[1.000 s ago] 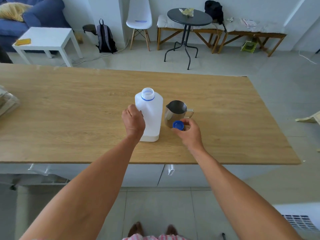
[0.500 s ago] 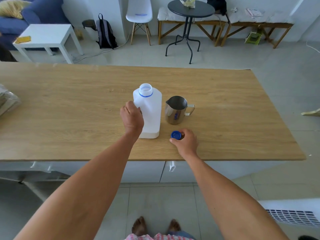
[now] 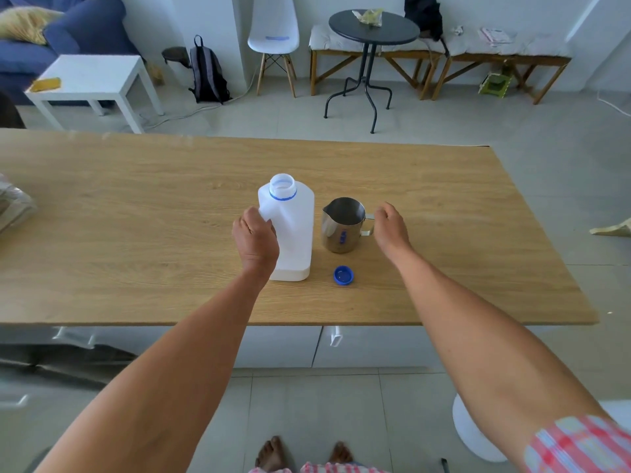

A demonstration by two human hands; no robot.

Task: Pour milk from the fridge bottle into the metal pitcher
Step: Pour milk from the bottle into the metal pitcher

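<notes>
1. The milk bottle [image 3: 290, 230] stands upright near the middle of the wooden table [image 3: 136, 233], its long axis vertical and its uncapped mouth facing up.
2. The metal pitcher [image 3: 342, 225] stands just to the right of the bottle, close but apart, with its spout turned toward the bottle and its handle pointing away from it.
3. The left hand [image 3: 256, 238] grips the bottle at its left shoulder, fingers wrapped round the recess there.
4. The right hand [image 3: 391, 227] sits just right of the pitcher at the handle, fingers curled; whether it already pinches the handle or only comes up against it cannot be told from this angle.
5. The blue cap [image 3: 343, 275] lies open side up on the table, on the near side of the pitcher and right of the bottle's base, with neither hand on it.
6. The pour likely turns on this: the bottle must tip rightward over the pitcher's rim, so the left hand is the pouring hand and the right the steadying one.
7. Count: one bottle, one pitcher, one cap, two hands.
</notes>
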